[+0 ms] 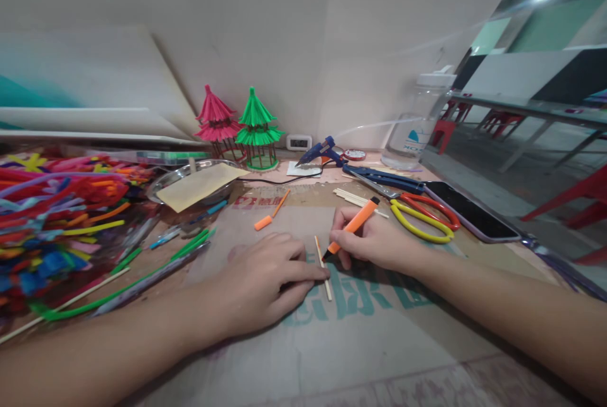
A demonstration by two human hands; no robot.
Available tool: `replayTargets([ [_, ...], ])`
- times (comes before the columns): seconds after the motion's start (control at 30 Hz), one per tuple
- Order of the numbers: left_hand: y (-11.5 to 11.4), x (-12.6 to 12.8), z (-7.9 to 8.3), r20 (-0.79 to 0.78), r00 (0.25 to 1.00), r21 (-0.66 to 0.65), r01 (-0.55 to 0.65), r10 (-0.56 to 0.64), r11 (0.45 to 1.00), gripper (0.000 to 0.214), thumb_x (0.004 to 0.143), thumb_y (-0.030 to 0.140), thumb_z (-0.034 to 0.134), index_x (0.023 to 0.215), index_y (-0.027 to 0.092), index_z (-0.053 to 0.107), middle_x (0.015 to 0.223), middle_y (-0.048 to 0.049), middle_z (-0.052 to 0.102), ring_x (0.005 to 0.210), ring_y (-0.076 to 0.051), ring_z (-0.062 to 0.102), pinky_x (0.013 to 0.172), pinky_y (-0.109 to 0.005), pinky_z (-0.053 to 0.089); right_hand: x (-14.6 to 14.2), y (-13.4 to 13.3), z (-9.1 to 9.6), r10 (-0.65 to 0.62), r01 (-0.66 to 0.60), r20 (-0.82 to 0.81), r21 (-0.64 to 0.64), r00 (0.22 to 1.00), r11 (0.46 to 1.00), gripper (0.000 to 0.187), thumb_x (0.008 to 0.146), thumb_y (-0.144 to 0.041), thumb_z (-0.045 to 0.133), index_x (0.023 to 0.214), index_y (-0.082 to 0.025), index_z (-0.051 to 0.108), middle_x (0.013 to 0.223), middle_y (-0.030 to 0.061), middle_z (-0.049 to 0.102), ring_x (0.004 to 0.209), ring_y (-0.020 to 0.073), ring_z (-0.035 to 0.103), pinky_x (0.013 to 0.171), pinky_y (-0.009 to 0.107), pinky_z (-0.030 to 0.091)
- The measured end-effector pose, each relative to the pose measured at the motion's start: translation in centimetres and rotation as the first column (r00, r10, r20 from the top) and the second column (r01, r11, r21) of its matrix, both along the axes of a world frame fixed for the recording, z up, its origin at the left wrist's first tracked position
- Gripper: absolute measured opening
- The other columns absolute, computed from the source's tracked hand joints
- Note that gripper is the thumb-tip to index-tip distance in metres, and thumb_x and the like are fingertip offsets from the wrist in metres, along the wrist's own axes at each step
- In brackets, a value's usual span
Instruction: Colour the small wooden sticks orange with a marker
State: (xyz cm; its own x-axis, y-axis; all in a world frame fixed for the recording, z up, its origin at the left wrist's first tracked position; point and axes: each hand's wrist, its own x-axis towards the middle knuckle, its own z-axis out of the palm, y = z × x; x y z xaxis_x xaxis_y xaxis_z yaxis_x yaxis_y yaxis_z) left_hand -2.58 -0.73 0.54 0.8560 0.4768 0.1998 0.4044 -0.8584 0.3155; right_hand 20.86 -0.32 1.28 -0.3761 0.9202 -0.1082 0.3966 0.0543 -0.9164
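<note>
A thin pale wooden stick (328, 290) lies on the cardboard sheet (303, 356); its upper part looks tinted orange. The fingertips of my left hand (272, 274) hold this stick down near its middle. In my right hand (363, 239) is an orange marker (359, 218), gripped like a pen and tilted, its tip touching the stick just above my left fingertips. Beyond my left hand lie an orange marker cap (263, 223) and an orange-coloured stick (281, 203). Several plain sticks (355, 200) lie behind my right hand.
Pipe cleaners (61, 217) are heaped at left beside a metal dish (164, 182). Behind stand a pink model pavilion (217, 119), a green one (256, 122), a small clock (298, 142) and a glue gun (322, 153). Scissors (422, 217), a phone (469, 208) and a bottle (412, 122) are right.
</note>
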Motion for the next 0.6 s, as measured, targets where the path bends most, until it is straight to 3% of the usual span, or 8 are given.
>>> replayTargets([
  [0.2, -0.01, 0.01, -0.04, -0.015, 1.0, -0.005, -0.013, 0.013, 1.0, 0.032, 0.102, 0.026, 0.048, 0.123, 0.032, 0.071, 0.088, -0.0043, 0.06, 0.085, -0.02, 0.056, 0.071, -0.03, 0.038, -0.18, 0.15, -0.21, -0.121, 0.12, 0.009, 0.087, 0.993, 0.989, 0.017, 0.095, -0.032, 0.054, 0.083, -0.023, 0.048, 0.058, -0.006, 0.063, 0.047, 0.0085, 0.048, 0.047, 0.021, 0.035],
  [0.6, -0.09, -0.13, -0.01, -0.046, 0.999, -0.015, -0.022, 0.021, 1.0, 0.032, 0.103, 0.028, 0.045, 0.122, 0.032, 0.071, 0.092, -0.005, 0.06, 0.088, -0.021, 0.055, 0.073, -0.031, 0.038, 0.15, 0.28, -0.26, 0.019, -0.019, -0.009, -0.013, 1.0, 1.0, 0.018, 0.093, -0.03, 0.056, 0.08, -0.023, 0.045, 0.054, -0.0066, 0.064, 0.046, 0.0082, 0.048, 0.046, 0.02, 0.033],
])
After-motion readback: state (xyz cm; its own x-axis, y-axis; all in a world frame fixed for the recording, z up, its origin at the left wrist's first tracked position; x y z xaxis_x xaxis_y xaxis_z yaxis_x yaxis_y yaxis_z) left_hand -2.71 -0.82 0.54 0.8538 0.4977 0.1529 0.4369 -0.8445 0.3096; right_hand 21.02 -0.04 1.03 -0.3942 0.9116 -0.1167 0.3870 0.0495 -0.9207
